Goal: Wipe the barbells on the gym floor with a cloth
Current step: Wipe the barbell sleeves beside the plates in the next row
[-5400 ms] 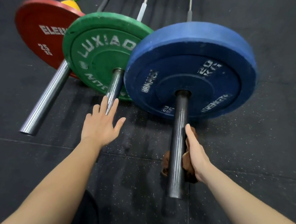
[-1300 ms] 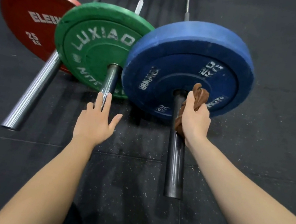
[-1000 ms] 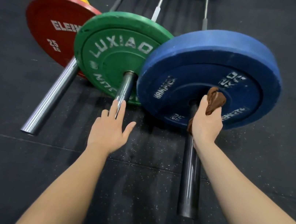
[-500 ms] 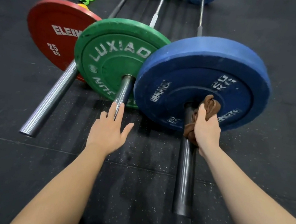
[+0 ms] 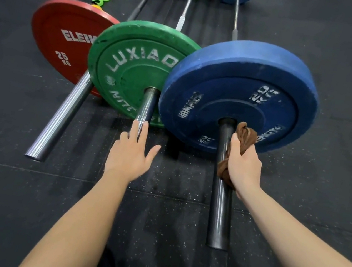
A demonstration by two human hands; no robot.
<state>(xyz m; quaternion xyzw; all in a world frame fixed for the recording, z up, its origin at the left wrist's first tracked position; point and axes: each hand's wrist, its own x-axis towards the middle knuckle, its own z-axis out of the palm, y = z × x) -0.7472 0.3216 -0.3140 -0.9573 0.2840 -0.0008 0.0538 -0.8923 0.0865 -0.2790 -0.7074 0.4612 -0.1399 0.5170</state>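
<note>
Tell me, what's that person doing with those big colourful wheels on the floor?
A person is cleaning the weights. Their right hand grips a brown cloth against the dark bar end, just in front of the blue plate. Their left hand is open, fingertips on the shiny bar end of the green plate beside it. The red plate lies further left on the gym floor, untouched.

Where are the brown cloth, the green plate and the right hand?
brown cloth (image 5: 247,133), head view, bunched top end.
green plate (image 5: 134,70), head view, lettered face.
right hand (image 5: 244,166), head view, back of hand.
</note>
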